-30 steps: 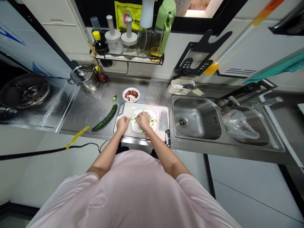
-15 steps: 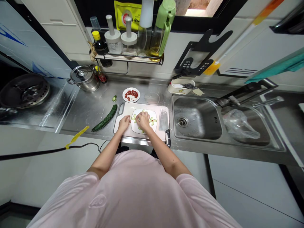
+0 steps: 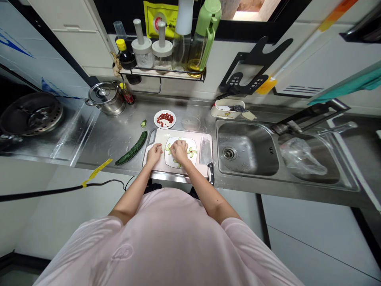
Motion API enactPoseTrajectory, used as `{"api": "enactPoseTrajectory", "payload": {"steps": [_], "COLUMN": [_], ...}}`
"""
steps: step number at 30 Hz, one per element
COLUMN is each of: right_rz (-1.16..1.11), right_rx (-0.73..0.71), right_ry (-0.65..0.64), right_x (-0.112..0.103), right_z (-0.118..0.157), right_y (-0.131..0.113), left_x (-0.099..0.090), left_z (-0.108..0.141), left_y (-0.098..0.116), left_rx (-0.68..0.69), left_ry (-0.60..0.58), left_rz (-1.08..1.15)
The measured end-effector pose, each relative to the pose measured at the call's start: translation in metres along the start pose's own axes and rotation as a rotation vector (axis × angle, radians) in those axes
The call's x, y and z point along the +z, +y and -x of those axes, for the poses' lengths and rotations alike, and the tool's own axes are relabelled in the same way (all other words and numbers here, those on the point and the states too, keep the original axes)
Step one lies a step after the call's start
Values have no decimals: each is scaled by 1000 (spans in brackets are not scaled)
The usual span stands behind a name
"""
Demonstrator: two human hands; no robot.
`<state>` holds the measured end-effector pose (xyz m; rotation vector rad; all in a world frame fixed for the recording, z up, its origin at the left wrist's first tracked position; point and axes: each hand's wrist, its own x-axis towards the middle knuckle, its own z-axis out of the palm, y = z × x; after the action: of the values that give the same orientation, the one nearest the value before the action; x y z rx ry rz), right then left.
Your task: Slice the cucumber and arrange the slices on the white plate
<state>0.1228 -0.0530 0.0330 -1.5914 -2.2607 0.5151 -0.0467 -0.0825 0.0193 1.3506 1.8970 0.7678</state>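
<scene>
My right hand (image 3: 179,151) is over the left half of a white square plate (image 3: 189,160), its fingers pinched together on something too small to make out. Pale green cucumber slices (image 3: 192,151) lie on the plate in small groups, some with red bits. Just left of the plate, my left hand (image 3: 154,153) hovers above the pink cutting board (image 3: 160,165), fingers curled; what they hold, if anything, is too small to tell. A knife (image 3: 205,153) lies at the board's right side. Beyond the board sits a round plate (image 3: 156,120) of chopped red pieces.
A whole cucumber (image 3: 132,149) and a cucumber end (image 3: 143,123) lie left of the board. A clear bowl (image 3: 191,123) stands behind it. The sink (image 3: 247,149) is at the right, a steel pot (image 3: 108,104) at the back left, a bottle shelf (image 3: 166,74) above.
My left hand has shifted very slightly left, away from the plate. My right hand stays over the plate with its fingers pinched.
</scene>
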Motion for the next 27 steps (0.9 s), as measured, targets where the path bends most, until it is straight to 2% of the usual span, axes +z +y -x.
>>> {"api": "enactPoseTrajectory", "payload": {"steps": [6,13,18,27], "right_rz": [5,17,18,-11], "right_rx": [-9,-6,-3,-8], "right_ry": [-14,-13,-7,30], "right_x": [1,3,3,6], "right_z": [-1,-2,-2,-1], "right_y": [-1,1,2,6], "left_x": [3,13,21,25], "left_z": [0,-5,-8,-7], "left_y": [5,18,27,24], "left_rx": [-11,103,124,129], "left_ry": [40,108,111,106], "left_rz": [-54,-169,-240,-277]}}
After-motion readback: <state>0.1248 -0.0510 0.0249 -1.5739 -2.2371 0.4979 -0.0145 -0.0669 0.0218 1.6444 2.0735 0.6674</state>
